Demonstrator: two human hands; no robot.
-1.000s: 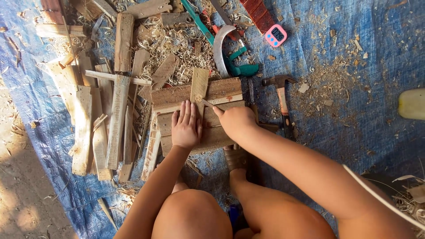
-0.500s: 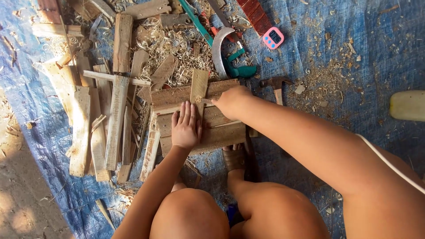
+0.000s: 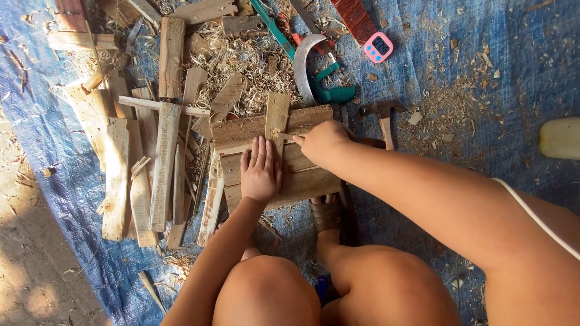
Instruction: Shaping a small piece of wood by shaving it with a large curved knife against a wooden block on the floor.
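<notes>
Blue tarp (image 3: 495,66): left hand (image 3: 261,172) flat on planks (image 3: 284,175), right hand's (image 3: 323,142) grip unclear.

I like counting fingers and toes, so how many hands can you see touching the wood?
2. The left hand lies flat on the wooden boards. The right hand pinches something small, perhaps a pencil, against the upright slat just beside it. No other hands show.

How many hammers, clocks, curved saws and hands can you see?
Hammer: 1
Pink clock: 1
Curved saw: 1
Hands: 2, the left hand flat on the wooden boards and the right hand pinching something small above them
Total: 5
</notes>
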